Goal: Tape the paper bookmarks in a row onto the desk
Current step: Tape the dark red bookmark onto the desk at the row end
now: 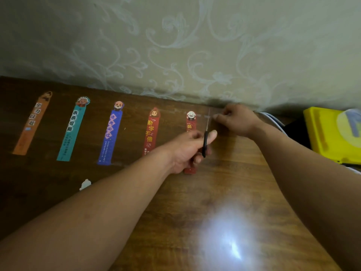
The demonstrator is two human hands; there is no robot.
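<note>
My left hand (192, 147) grips black-handled scissors (205, 142), blades pointing far across the clear tape strip (208, 116) my right hand (235, 120) pinches taut, right of the dark-red paper bookmark (191, 122).

Five bookmarks (110, 133) lie in a row on the tabletop (224, 192) before the wall (175, 45), a box (330, 133) at far right.

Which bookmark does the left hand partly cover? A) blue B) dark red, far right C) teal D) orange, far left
B: the left hand, gripping black-handled scissors, sits over the middle of the dark red bookmark at the right end of the row; its head and bottom tip stay visible.
</note>
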